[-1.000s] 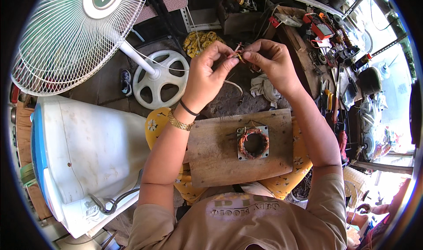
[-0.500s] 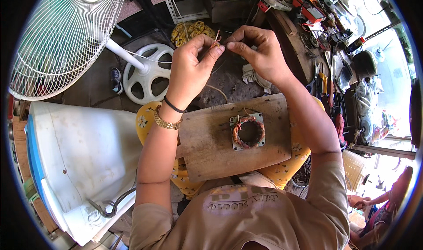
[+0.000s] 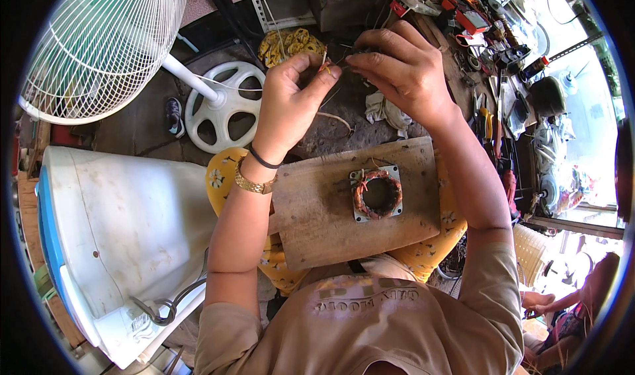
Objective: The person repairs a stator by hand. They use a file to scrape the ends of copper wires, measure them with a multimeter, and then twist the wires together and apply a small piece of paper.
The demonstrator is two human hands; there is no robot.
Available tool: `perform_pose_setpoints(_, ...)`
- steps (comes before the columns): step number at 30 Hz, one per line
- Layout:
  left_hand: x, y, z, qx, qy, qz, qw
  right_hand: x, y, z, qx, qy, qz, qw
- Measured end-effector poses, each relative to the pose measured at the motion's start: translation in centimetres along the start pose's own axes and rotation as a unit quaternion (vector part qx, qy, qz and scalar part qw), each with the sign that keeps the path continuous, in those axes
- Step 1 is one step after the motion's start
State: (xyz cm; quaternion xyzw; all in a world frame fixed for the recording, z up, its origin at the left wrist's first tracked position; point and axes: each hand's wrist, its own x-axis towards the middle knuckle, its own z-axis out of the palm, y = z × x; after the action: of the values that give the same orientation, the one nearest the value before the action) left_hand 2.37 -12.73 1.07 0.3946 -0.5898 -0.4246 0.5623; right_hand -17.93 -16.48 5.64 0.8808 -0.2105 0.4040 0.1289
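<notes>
My left hand [image 3: 296, 94] is raised beyond the board, thumb and forefinger pinched on a small bunch of thin wires [image 3: 325, 66] with red, yellow and pale ends. To its right, a short gap away, is my right hand [image 3: 409, 71], its fingers bent and drawn together; whatever lies between their tips is too small to make out. Across my lap lies a wooden board [image 3: 317, 226]. On its right half rests a motor stator [image 3: 362, 203], a square metal plate with a ring of copper windings, touched by neither hand.
At left stand a white pedestal fan [image 3: 109, 51] and a white plastic casing [image 3: 126, 223] with a dark cord. A cluttered workbench [image 3: 440, 41] at right holds tools, including a red meter [image 3: 471, 21]. A yellow cloth [image 3: 291, 44] lies ahead. Another person's hand [image 3: 539, 303] shows at lower right.
My right hand has moved right and slightly up, away from the left hand, and its fingers have turned. The left hand keeps its pinch on the wires.
</notes>
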Motion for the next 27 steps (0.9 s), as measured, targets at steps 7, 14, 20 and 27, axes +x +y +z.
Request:
perform_pose_setpoints(7,-0.2,1.3,0.1,0.026,-0.007,0.049,0.998,-0.8,-1.2,0.8,0.153,-0.083,0.239,0.955)
perform_pose_setpoints(14,-0.3,0.9,-0.1,0.043,-0.014,0.04,0.998,-1.3,-1.5,-0.1,0.349,-0.095,0.326,0.874)
perform_pose_setpoints(20,-0.2,0.5,-0.3,0.055,-0.023,0.024,0.998,-0.6,-1.4,0.1,0.061,-0.003,0.082,0.995)
perform_pose_setpoints(27,-0.4,0.7,-0.1,0.043,-0.023,0.004,0.999,-0.9,-1.8,0.3,0.132,-0.011,0.193,0.972)
